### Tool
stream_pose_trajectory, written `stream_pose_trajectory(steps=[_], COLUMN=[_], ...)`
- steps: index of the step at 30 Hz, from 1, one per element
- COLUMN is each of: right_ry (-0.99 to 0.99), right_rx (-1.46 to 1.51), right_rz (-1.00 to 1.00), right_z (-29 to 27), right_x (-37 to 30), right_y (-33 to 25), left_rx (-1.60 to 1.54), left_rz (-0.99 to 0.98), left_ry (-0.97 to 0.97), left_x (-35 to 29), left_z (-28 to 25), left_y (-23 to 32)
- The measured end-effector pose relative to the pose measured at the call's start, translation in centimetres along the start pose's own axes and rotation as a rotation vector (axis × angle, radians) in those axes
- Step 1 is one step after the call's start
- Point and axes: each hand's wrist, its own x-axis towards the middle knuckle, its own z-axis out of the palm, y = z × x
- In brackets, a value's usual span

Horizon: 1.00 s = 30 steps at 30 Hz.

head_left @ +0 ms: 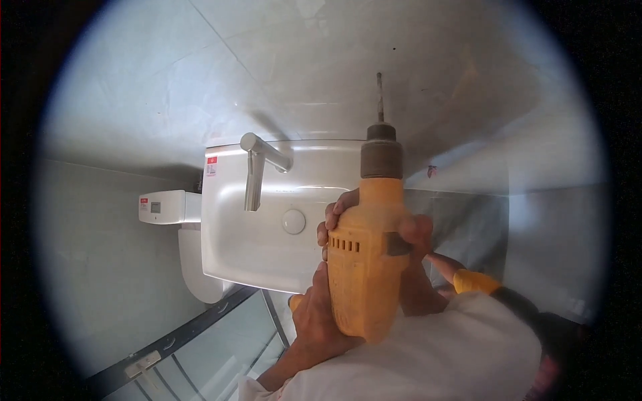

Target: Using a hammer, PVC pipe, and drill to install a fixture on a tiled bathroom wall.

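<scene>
An orange-yellow power drill [364, 267] with a dark chuck [382, 157] points away from me, its long bit [380, 97] toward the light tiled wall [301, 80]. Whether the tip touches the wall, I cannot tell. My left hand [317, 317] is closed at the rear left of the drill, where a bit of yellow shows beside it. Gripping the body farther forward is my right hand [418, 250], with fingers showing on both sides of the housing. The drill's underside is hidden.
Left of the drill is a white washbasin [231, 247] with a metal faucet [257, 167] and round drain cover [293, 221]. Beyond it stands a white toilet [194, 267]. A dark-framed glass panel [227, 334] is at lower left. A yellow-and-black object [476, 282] shows at right.
</scene>
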Motion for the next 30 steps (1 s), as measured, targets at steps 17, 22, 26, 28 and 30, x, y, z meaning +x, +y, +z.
stream_pose_trajectory(steps=[17,22,26,28,30], right_ry=[-0.012,0.052,0.039,0.021,0.012], right_rx=[0.061,0.007,-0.014,-0.011,-0.02], right_rz=[-0.002,-0.012,-0.019,-0.01,-0.004], right_z=[-0.5,0.6,-0.3,-0.3,-0.5], right_x=[0.2,0.1,0.2,0.5,0.5], right_y=[0.0,-0.7,-0.9,-0.7,-0.6], left_rx=[-0.032,-0.081,-0.118,-0.114,-0.104], left_rz=[-0.098,-0.173,-0.138,-0.181,-0.101], left_ry=[-0.075,-0.17,-0.096,-0.123,-0.036], left_x=[-0.7,-0.4,0.1,0.0,-0.3], left_z=[0.4,0.4,0.5,0.1,0.6], left_y=[-0.6,-0.3,0.3,0.7,0.3])
